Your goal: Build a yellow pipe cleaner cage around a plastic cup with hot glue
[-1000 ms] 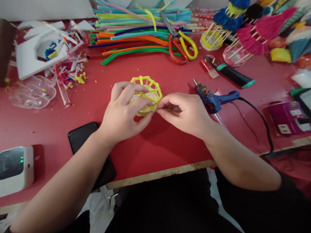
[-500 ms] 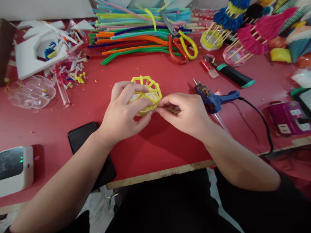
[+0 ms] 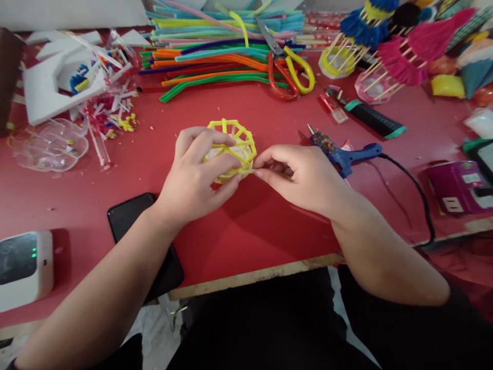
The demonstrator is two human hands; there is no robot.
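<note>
A small round basket frame (image 3: 235,139) of yellow pipe cleaners over a clear cup rests on the red table (image 3: 269,226). My left hand (image 3: 196,174) wraps around its near side, fingers curled over the rim. My right hand (image 3: 300,174) pinches the frame's right edge between thumb and forefinger, with a thin stick partly hidden in the fingers.
A blue glue gun (image 3: 342,151) with a black cord lies just right of my right hand. Coloured pipe cleaners (image 3: 215,56) and scissors (image 3: 287,72) lie behind. A black phone (image 3: 142,231) and a white device (image 3: 25,267) sit near left. Finished fringed pieces (image 3: 389,46) stand far right.
My right hand shifted slightly up and left, closing its pinch on the frame's right edge. The left hand has barely moved.
</note>
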